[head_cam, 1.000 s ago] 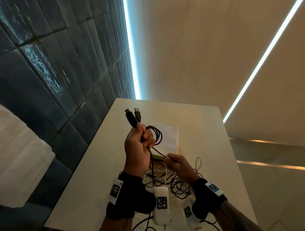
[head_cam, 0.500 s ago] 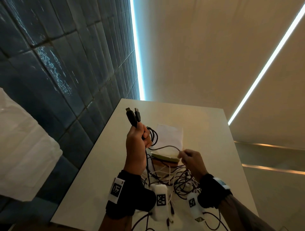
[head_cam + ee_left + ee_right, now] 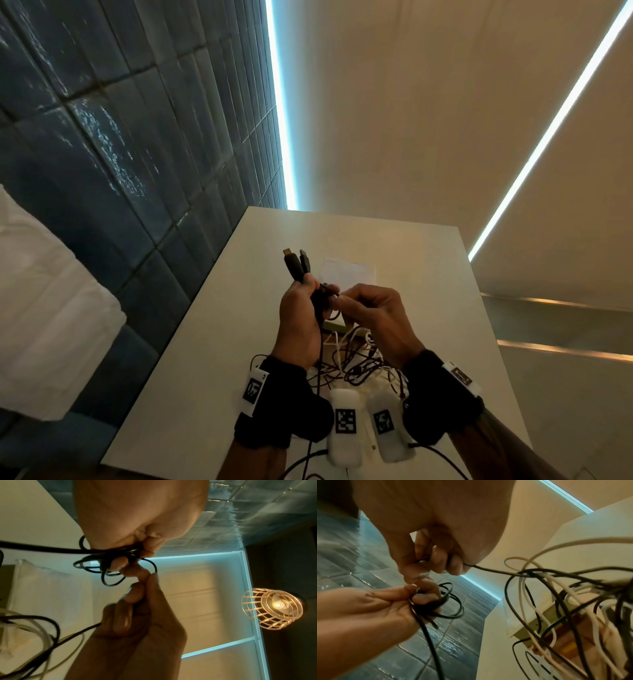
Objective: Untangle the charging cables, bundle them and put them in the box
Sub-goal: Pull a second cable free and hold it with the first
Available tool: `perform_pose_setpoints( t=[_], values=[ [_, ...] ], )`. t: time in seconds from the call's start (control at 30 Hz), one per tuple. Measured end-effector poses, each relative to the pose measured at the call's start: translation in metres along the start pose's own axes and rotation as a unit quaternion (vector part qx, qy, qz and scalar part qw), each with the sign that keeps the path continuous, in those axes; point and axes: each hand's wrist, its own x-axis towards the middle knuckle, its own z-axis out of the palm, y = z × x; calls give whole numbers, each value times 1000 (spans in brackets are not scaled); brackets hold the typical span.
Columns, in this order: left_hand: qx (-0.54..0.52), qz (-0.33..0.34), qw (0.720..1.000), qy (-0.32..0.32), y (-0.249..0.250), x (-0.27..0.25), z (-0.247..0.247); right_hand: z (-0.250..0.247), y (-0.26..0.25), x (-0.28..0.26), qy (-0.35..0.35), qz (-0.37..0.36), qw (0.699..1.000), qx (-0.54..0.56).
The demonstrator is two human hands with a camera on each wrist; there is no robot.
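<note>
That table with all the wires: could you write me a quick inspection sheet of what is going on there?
Surface: pale table, set against a dark tiled wall.
Job's things: black cable, plugs up, small coils below; box under the tangle.
Clutter: nothing seen.
Grippers: left hand grips the plugs and coils; right hand pinches the cable's thin strand at the coils.
Cables: tangle of black and white cables on the table near the wrists.
Surroundings: light strips above; cage lamp.
</note>
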Motion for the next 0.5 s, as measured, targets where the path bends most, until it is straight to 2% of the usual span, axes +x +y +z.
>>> perform_pose_setpoints(
  t=[0.1, 0.2, 0.37, 0.5],
  values=[
    [-102, -24, 993, -54, 5, -4, -1, -2, 10, -7, -32, 32, 999, 5],
    [-145, -9, 986, -80, 8, -5, 0, -5, 25, -12, -45, 47, 998, 2],
    [-149, 38, 982, -112, 15, -6, -1, -14, 55, -15, -43, 79, 996, -9],
    [-143, 77, 979, -124, 24, -7, -6, -29, 85, -20, -1, 106, 994, -31]
  ],
)
